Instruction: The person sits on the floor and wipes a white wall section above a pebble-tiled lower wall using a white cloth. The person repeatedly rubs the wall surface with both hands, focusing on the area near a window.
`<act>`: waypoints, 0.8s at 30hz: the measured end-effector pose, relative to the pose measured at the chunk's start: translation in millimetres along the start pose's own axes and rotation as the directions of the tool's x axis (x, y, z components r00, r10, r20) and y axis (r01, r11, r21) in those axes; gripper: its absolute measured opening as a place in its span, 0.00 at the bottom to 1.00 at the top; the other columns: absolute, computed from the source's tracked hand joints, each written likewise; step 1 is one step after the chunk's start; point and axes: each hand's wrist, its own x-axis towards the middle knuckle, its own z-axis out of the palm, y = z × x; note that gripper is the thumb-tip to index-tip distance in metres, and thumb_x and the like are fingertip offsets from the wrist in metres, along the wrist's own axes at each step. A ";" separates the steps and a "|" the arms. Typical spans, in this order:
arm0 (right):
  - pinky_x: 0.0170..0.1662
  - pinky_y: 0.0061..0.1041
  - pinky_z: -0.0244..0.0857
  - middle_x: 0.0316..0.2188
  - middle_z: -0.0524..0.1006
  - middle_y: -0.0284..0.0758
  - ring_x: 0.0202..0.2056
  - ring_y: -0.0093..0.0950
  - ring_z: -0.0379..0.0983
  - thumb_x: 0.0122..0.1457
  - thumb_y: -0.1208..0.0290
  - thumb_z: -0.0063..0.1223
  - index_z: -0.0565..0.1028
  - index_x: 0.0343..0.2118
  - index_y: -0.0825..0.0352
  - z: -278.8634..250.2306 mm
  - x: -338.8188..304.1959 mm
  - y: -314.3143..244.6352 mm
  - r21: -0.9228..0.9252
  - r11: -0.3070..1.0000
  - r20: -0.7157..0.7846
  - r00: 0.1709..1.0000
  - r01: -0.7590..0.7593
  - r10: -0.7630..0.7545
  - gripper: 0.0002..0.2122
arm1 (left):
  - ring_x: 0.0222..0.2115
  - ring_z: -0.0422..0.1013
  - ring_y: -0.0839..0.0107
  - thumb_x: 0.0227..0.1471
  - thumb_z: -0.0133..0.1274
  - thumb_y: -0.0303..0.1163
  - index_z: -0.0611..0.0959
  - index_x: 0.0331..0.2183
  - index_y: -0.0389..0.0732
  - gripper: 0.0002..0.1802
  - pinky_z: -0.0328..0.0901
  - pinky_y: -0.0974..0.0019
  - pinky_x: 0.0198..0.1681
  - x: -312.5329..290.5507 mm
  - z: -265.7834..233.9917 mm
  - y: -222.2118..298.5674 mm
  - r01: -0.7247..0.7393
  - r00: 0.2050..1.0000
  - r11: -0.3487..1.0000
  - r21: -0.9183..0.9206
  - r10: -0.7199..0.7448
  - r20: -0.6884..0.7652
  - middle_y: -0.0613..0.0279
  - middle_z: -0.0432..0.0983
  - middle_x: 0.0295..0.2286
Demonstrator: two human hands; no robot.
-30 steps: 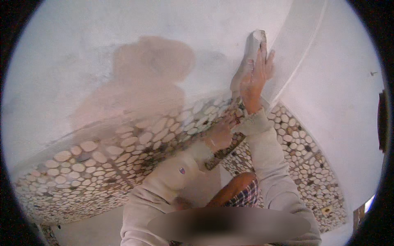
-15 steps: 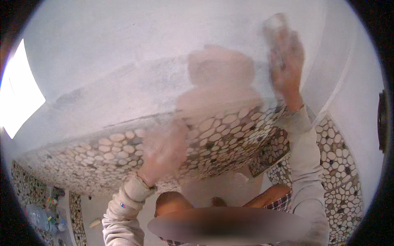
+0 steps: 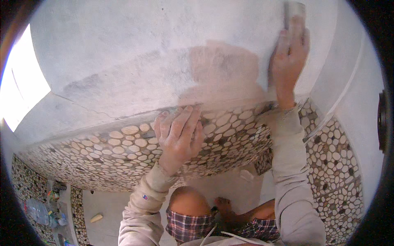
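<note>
The right hand (image 3: 288, 61), fingers nearly straight, is gripping the block (image 3: 296, 8) against the wall (image 3: 135, 37) at far right, apparently keeping it flat, while the left hand (image 3: 178, 135), fingers loosely bent and empty, is seemingly bracing on the pebbles' (image 3: 223, 119) far edge.

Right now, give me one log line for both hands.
left hand: on top edge of pebble facing | right hand: holds pale block against white wall

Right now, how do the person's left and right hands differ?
The left hand holds nothing visible; the right hand holds a pale block against the white wall. The left hand is lower, at the upper edge of the pebbled band; the right hand is farther up the wall. Both hands are bare.
</note>
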 end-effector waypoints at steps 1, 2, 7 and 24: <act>0.63 0.43 0.46 0.56 0.68 0.36 0.57 0.44 0.60 0.62 0.67 0.41 0.72 0.53 0.60 5.2 -14.5 -6.1 -0.078 0.986 0.054 0.988 0.146 -0.142 0.17 | 0.41 0.68 0.65 0.42 0.56 0.30 0.82 0.42 0.42 0.20 0.57 0.54 0.51 0.3 2.6 0.4 0.014 1.000 1.000 -0.013 -0.014 -0.021 0.65 0.73 0.41; 0.62 0.44 0.46 0.56 0.68 0.36 0.57 0.43 0.61 0.61 0.67 0.42 0.72 0.53 0.59 -4.1 -21.7 -21.8 -0.044 0.960 0.223 0.940 0.275 -0.259 0.17 | 0.41 0.68 0.65 0.42 0.56 0.29 0.82 0.42 0.42 0.20 0.57 0.54 0.50 -1.3 4.6 -0.1 0.030 0.999 0.999 -0.027 -0.031 -0.030 0.64 0.73 0.40; 0.61 0.49 0.48 0.57 0.67 0.37 0.58 0.40 0.61 0.58 0.69 0.46 0.71 0.53 0.60 -19.4 -19.5 25.5 -0.066 0.910 0.338 0.867 0.410 -0.367 0.18 | 0.41 0.68 0.64 0.40 0.55 0.25 0.81 0.43 0.41 0.22 0.57 0.54 0.49 2.4 -6.7 3.1 0.082 0.996 0.993 -0.080 -0.080 0.026 0.63 0.73 0.40; 0.61 0.43 0.47 0.55 0.68 0.42 0.59 0.47 0.57 0.58 0.67 0.46 0.69 0.55 0.62 -18.5 -13.7 65.8 -0.127 0.963 -0.052 0.971 -0.239 0.234 0.20 | 0.41 0.69 0.60 0.40 0.55 0.21 0.82 0.42 0.40 0.21 0.55 0.52 0.52 11.3 -18.3 20.1 0.165 0.972 0.986 0.012 -0.165 0.167 0.59 0.75 0.37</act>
